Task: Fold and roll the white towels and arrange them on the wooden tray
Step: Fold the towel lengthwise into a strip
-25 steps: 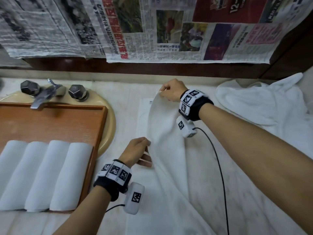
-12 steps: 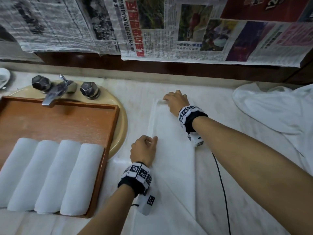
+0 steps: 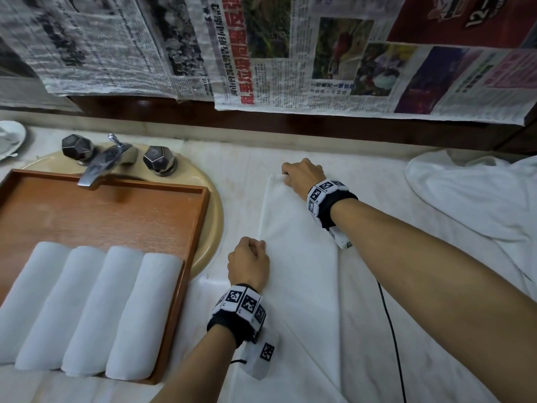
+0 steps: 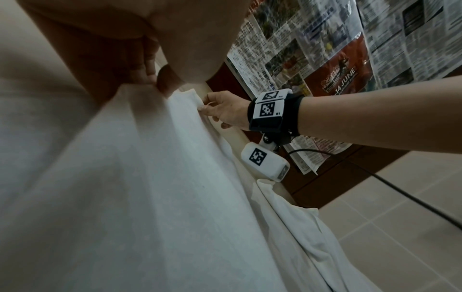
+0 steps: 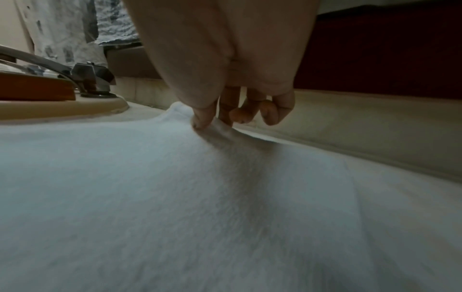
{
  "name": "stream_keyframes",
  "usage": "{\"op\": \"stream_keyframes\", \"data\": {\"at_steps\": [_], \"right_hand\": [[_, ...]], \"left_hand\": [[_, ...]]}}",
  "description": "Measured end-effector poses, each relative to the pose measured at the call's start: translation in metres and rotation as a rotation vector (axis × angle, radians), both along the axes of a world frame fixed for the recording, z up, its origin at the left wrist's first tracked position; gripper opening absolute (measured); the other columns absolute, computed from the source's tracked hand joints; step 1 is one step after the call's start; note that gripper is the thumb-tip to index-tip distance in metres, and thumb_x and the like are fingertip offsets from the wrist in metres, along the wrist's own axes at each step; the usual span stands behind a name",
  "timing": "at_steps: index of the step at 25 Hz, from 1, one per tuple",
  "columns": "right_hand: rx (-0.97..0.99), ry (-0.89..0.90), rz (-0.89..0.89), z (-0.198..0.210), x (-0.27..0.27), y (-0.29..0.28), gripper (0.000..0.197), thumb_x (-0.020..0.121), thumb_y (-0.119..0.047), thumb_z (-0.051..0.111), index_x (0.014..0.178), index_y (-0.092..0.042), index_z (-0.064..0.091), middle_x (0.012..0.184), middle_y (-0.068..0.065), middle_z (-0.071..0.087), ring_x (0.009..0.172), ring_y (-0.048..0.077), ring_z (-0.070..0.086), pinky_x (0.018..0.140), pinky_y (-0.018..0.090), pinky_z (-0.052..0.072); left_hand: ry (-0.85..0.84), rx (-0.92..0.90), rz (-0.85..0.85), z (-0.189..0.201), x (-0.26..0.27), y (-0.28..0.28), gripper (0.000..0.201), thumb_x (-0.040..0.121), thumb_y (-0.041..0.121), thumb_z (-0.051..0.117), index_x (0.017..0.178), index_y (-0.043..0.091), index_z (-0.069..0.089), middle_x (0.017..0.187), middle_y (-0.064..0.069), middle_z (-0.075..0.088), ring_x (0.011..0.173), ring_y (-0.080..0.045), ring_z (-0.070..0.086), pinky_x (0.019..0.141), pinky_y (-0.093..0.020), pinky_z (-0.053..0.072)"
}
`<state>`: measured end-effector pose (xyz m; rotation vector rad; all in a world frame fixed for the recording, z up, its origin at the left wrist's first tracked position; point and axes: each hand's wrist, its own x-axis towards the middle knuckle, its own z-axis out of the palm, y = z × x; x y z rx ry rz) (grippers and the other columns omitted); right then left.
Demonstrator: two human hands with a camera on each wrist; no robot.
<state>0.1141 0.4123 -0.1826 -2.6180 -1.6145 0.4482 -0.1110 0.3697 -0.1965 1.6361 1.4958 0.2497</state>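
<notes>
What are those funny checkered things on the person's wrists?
Each bare, sleeveless arm wears a black wristband ringed with white squares printed in black pixel patterns; the other black wristband matches. Below each hangs a small white camera box with one more pattern. A thin black cable trails from the right wrist.

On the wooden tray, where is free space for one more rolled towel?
The wooden tray is bare behind the four rolled towels, up to the faucet. The front row is crowded; the last roll touches the right rim.

Left hand [image 3: 248, 261], right hand [image 3: 302, 176]: fingers curled, pinching.
</notes>
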Motion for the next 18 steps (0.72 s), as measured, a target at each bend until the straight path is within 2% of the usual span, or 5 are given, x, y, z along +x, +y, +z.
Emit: {"op": "stream_keyframes", "data": {"at_steps": [8,11,13,15,18], "right_hand": [[-0.068,-0.201,0.004,-0.004,-0.017,0.001,0.022,0.098,-0.013,0.045,0.120,-0.013,0.050,0.113,0.006,0.061,0.109,0.028,0.046,0.081,0.041,0.035],[-0.014,-0.198,0.099,-0.004,-0.031,-0.024,0.046,0.098,-0.030,0.047,0.141,-0.019,0.035,0.149,0.006,0.035,0.134,0.028,0.032,0.103,0.054,0.028],[0.010,-0.017,0.394,-0.010,-0.043,-0.060,0.060,0.101,-0.041,0.039,0.153,-0.025,0.013,0.162,-0.003,0.002,0.149,0.017,0.003,0.115,0.054,0.004],[-0.102,0.036,0.663,-0.019,-0.041,-0.086,0.064,0.102,-0.051,0.025,0.154,-0.029,-0.005,0.160,-0.011,-0.018,0.146,0.008,-0.018,0.114,0.047,-0.017],[-0.185,-0.007,0.407,-0.027,-0.010,-0.067,0.066,0.100,-0.056,0.018,0.154,-0.029,-0.010,0.159,-0.007,-0.022,0.146,0.011,-0.020,0.116,0.053,-0.016]], "left_hand": [[0.109,-0.024,0.028,0.001,0.007,0.004,0.020,0.096,0.029,0.047,0.091,0.013,0.057,0.093,-0.004,0.058,0.087,-0.024,0.053,0.075,-0.032,0.044],[0.182,-0.079,0.045,0.004,0.013,0.010,0.022,0.093,0.026,0.050,0.081,0.010,0.059,0.080,-0.002,0.052,0.081,-0.027,0.054,0.072,-0.032,0.047],[0.207,-0.121,0.051,0.004,0.016,0.017,0.027,0.089,0.026,0.053,0.068,0.010,0.054,0.076,-0.005,0.056,0.076,-0.029,0.057,0.070,-0.032,0.050],[0.246,-0.143,0.046,0.002,0.019,0.022,0.027,0.083,0.032,0.057,0.072,0.007,0.060,0.083,-0.009,0.064,0.078,-0.032,0.063,0.072,-0.036,0.055],[0.273,-0.168,0.046,0.004,0.019,0.026,0.029,0.080,0.033,0.060,0.081,0.005,0.066,0.083,-0.009,0.065,0.075,-0.031,0.064,0.071,-0.037,0.056]]}}
